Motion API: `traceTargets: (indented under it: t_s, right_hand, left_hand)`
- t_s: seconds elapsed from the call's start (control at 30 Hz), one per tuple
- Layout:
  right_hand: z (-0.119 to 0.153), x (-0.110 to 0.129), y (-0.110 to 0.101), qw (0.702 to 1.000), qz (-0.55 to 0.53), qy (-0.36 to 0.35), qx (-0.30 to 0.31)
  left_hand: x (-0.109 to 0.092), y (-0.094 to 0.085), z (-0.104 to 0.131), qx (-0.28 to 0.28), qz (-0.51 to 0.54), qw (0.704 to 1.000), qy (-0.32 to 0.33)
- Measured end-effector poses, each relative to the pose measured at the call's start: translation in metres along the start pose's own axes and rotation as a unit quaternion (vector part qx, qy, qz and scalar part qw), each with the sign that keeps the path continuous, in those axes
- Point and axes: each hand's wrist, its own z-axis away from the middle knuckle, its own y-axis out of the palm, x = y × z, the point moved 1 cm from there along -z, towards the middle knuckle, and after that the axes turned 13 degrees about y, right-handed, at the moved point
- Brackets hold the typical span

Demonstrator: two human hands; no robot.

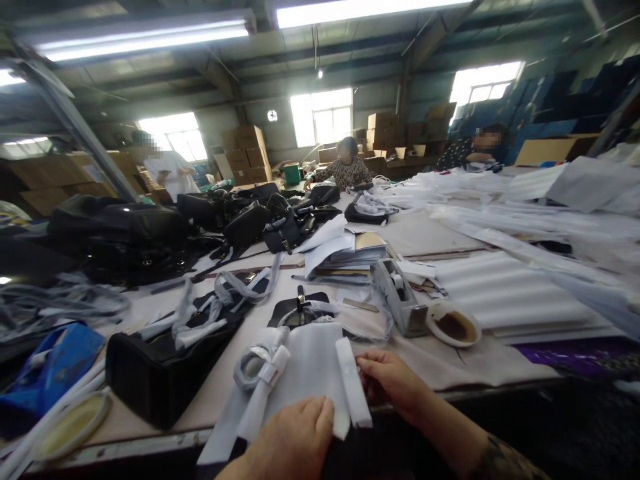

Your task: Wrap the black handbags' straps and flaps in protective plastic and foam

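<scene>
The white sheet (315, 353) lay at the table's (480, 373) near edge; the left hand (300, 427), fingers together, rested there, the right hand (387, 380) beside it (whether either pinched, I could not tell).

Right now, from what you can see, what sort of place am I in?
Probably a factory or workshop where bags are finished or packed: black bags are heaped on the large table, white sheets lie stacked on it, and cardboard boxes are piled at the back.
</scene>
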Motion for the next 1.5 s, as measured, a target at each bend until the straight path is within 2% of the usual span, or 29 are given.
traceTargets:
  t_s: [0.07,0.17,0.23,0.3,0.4,0.53,0.63,0.7,0.77,0.83,0.9,1.0,1.1,1.2,1.3,1.4,1.5]
  right_hand:
    - [-0.013,0.000,-0.001,0.999,-0.017,0.019,-0.020]
    - [-0.024,0.008,0.003,0.999,-0.047,-0.006,-0.015]
    - [-0.025,0.021,0.009,0.996,-0.063,-0.058,-0.009]
    - [-0.024,0.038,0.016,0.990,-0.043,-0.133,-0.007]
    - [-0.025,0.063,0.028,0.970,0.072,-0.232,-0.024]
    - [-0.031,0.074,0.032,0.938,0.183,-0.282,-0.083]
    - [-0.026,0.061,0.020,0.927,0.189,-0.287,-0.147]
    - [-0.015,0.046,0.008,0.924,0.192,-0.272,-0.188]
    - [0.002,0.029,-0.001,0.936,0.191,-0.224,-0.190]
    - [0.023,0.013,-0.004,0.954,0.200,-0.166,-0.149]
    - [0.044,0.000,0.001,0.951,0.239,-0.147,-0.127]
    - [0.063,-0.013,0.013,0.931,0.287,-0.159,-0.162]
    - [0.067,-0.026,0.019,0.942,0.243,-0.160,-0.164]
    - [0.063,-0.041,0.016,0.959,0.176,-0.187,-0.120]
    - [0.060,-0.058,0.009,0.953,0.152,-0.252,-0.065]
    - [0.055,-0.076,0.006,0.934,0.164,-0.316,-0.039]
    - [0.049,-0.089,0.005,0.920,0.192,-0.339,-0.043]
  left_hand:
    - [0.001,0.004,-0.001,-0.004,0.014,1.000,0.000]
    - [0.007,0.009,-0.001,0.037,0.034,0.999,0.016]
    - [0.010,0.009,-0.001,0.059,0.040,0.997,0.007]
    - [0.009,0.004,-0.002,0.051,0.053,0.997,-0.009]
    - [0.004,-0.010,-0.007,-0.031,0.089,0.995,-0.028]
    - [0.001,-0.028,-0.016,-0.170,0.108,0.972,-0.121]
    - [0.002,-0.030,-0.019,-0.210,0.139,0.950,-0.186]
    - [0.002,-0.026,-0.018,-0.200,0.150,0.949,-0.194]
    - [-0.002,-0.018,-0.017,-0.164,0.134,0.965,-0.155]
    - [-0.007,-0.012,-0.017,-0.112,0.094,0.981,-0.125]
    - [-0.012,-0.008,-0.019,-0.058,0.056,0.987,-0.142]
    - [-0.017,-0.006,-0.025,-0.015,0.036,0.982,-0.182]
    - [-0.015,-0.006,-0.027,-0.046,0.061,0.981,-0.178]
    - [-0.008,-0.008,-0.025,-0.114,0.125,0.965,-0.202]
    - [-0.004,-0.012,-0.026,-0.164,0.157,0.943,-0.245]
    - [-0.008,-0.016,-0.034,-0.167,0.143,0.950,-0.223]
    - [-0.018,-0.015,-0.044,-0.149,0.116,0.962,-0.195]
